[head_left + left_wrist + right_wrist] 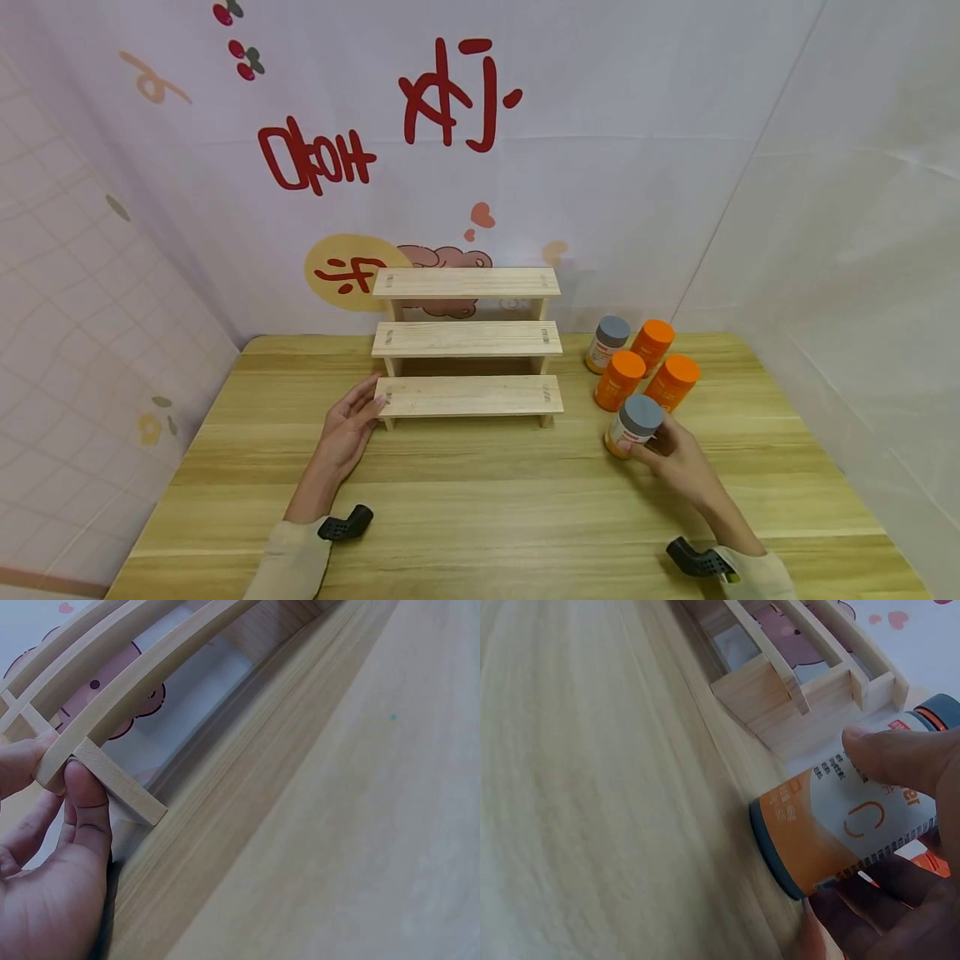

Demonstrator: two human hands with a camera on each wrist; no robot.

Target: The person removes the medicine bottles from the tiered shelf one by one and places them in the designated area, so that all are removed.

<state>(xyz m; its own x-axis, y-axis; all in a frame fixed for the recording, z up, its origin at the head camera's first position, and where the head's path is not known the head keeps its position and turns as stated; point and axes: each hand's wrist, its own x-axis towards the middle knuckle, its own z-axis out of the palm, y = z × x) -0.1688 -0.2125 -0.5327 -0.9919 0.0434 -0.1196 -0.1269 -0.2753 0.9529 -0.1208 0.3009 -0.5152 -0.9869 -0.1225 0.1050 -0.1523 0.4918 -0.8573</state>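
Note:
A three-tier wooden shelf (467, 396) stands against the back of the table. At its lower left corner my left hand (349, 429) grips the end of the bottom board (112, 720), with the thumb and fingers around the edge in the left wrist view. To the right of the shelf, my right hand (678, 462) holds a grey-lidded jar (634, 425) with a white and orange label. The thumb lies on one side of the jar (855, 810) and the fingers on the other, as the right wrist view shows. The jar is slightly tilted, close over the table.
Behind the held jar stand several others: a grey-lidded jar (607, 343) and orange jars (619, 380), grouped closely. The wooden table (480, 517) meets a white printed cloth wall (637, 183) at the back, with cloth at both sides.

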